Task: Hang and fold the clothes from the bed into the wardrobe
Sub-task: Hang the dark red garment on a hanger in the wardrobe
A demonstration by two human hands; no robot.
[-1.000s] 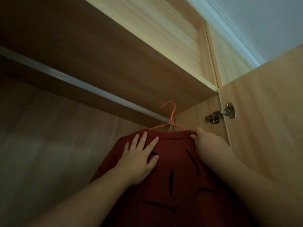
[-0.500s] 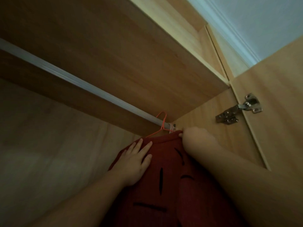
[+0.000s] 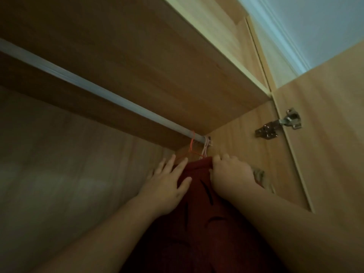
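1. wardrobe back panel [image 3: 59, 174] fills the left, wood grain, dim light.
2. hanging rail [image 3: 88, 87] runs from the upper left down toward the right, ending at a bracket on the side wall, under the shelf [image 3: 137, 66].
3. my left hand [image 3: 167, 186] lies flat, fingers spread and loose, palm pressed on the left shoulder of the red garment [image 3: 197, 223]; nothing pinched in it.
4. orange hanger [image 3: 192, 143] has its hook over the rail near the right end; its wire drops toward the top of the red garment. a second, paler hook sits just beside it, close to the bracket.
5. red garment hangs below the rail between my two arms, dark slit-like marks across its front; lower part lost in shadow.
6. my right hand [image 3: 230, 174] is curled tight on the top edge of the red garment, knuckles up, fingers tucked over the fabric.
7. a bit of pale fabric [image 3: 260, 176] shows just right of that hand; cannot tell what it is.
8. metal hinge [image 3: 279, 124] joins the side wall to the open door [image 3: 325, 134] on the right; ceiling [image 3: 315, 26] above.
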